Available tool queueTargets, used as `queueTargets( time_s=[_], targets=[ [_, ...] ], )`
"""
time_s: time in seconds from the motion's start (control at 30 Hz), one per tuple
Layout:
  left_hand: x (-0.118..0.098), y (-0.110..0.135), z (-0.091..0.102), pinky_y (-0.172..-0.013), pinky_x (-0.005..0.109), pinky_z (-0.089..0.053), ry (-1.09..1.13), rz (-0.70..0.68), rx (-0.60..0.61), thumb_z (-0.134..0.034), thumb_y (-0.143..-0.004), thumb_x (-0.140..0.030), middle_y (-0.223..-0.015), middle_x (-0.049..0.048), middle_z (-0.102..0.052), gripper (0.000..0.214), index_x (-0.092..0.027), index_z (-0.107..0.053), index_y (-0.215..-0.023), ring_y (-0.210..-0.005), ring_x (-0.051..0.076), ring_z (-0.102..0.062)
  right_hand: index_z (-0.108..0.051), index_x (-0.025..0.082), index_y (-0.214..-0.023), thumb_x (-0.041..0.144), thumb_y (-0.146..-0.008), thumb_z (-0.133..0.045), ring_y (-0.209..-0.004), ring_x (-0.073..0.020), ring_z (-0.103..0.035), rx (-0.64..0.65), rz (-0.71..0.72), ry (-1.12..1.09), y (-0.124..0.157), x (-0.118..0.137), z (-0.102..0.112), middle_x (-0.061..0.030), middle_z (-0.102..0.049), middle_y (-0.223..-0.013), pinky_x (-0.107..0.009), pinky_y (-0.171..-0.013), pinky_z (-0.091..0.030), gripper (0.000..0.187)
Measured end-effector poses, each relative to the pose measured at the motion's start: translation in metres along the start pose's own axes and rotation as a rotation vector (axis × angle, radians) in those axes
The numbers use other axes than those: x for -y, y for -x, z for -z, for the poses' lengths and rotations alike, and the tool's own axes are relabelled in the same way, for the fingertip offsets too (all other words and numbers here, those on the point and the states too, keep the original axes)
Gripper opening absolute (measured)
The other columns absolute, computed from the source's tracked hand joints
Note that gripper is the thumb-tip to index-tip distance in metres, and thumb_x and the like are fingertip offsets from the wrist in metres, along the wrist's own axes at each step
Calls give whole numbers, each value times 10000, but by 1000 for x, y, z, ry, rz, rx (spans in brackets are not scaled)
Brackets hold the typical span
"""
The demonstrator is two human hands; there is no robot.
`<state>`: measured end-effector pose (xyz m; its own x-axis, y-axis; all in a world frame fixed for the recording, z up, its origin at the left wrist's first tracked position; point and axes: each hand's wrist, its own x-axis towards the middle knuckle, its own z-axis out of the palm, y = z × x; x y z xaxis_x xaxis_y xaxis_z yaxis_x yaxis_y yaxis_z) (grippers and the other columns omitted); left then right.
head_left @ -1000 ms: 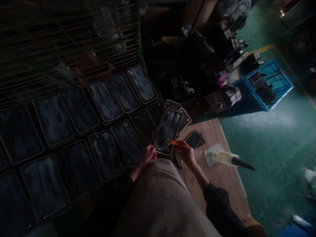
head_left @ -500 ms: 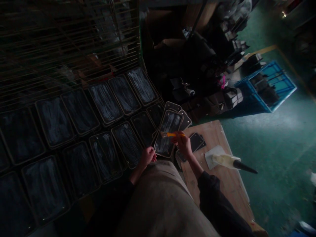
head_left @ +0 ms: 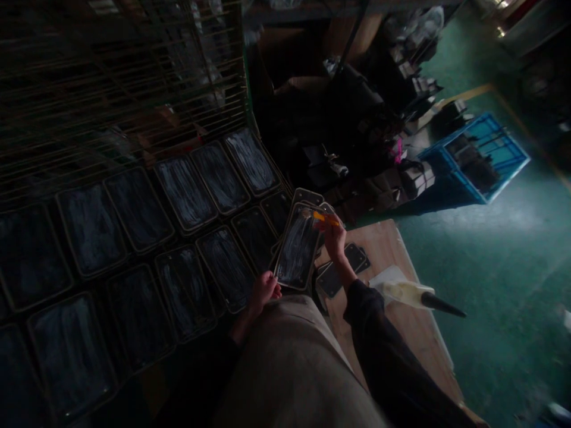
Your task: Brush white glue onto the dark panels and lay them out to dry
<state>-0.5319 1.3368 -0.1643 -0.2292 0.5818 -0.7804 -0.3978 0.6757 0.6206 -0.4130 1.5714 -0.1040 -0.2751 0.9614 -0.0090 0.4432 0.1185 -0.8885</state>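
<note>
My right hand [head_left: 334,235] is closed around the orange handle of a paintbrush [head_left: 325,218]. Its bristles touch the upper end of a dark rectangular panel [head_left: 298,246] with a pale rim and whitish streaks across its face. At the panel's lower left corner, my left hand [head_left: 266,288] pinches the edge. Beneath and behind this panel, more dark panels [head_left: 307,196] stick out at angles. To the left lie rows of similar panels, such as one streaked panel [head_left: 225,267] close to my left hand.
On the right, a wooden board [head_left: 392,241] carries several dark plates [head_left: 336,276] and a pale bottle with a black nozzle [head_left: 410,293]. A blue crate [head_left: 486,157] stands on the green floor. Wire mesh [head_left: 134,77] rises behind the panel rows, beside dark clutter.
My right hand has moved the brush up the panel, from its middle to its upper end. My left hand still grips the lower corner. The view has shifted slightly.
</note>
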Motion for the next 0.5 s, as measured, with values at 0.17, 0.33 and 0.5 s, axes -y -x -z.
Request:
queueTargets(
  time_s=[0.17,0.33,0.5],
  targets=[
    [5,1,-2,-429,206,-492,83,-1,-5,-601,-798,-434,-581,-14,-629,280,-184,-477,-786,-467,130,-636,-575,210,-1158,335,-952,-412,-794,-193,-695,85,77,257,36,-5,21,-42,-726,-871,-286,-721,-527,291],
    [5,6,-3,-461,208,-497,150,11,25,-629,-771,-466,-614,2,-644,319,-176,-494,-779,-502,127,-641,-560,216,-1166,331,-959,-416,-735,-183,-692,208,11,343,110,-3,31,-37,-722,-855,-262,-668,-515,277],
    [4,9,0,-491,212,-508,175,5,51,-646,-768,-454,-632,-6,-645,318,-171,-505,-801,-521,121,-644,-551,240,-1158,333,-954,-432,-726,-198,-705,277,-89,306,156,10,39,-33,-724,-827,-270,-623,-526,254]
  ],
)
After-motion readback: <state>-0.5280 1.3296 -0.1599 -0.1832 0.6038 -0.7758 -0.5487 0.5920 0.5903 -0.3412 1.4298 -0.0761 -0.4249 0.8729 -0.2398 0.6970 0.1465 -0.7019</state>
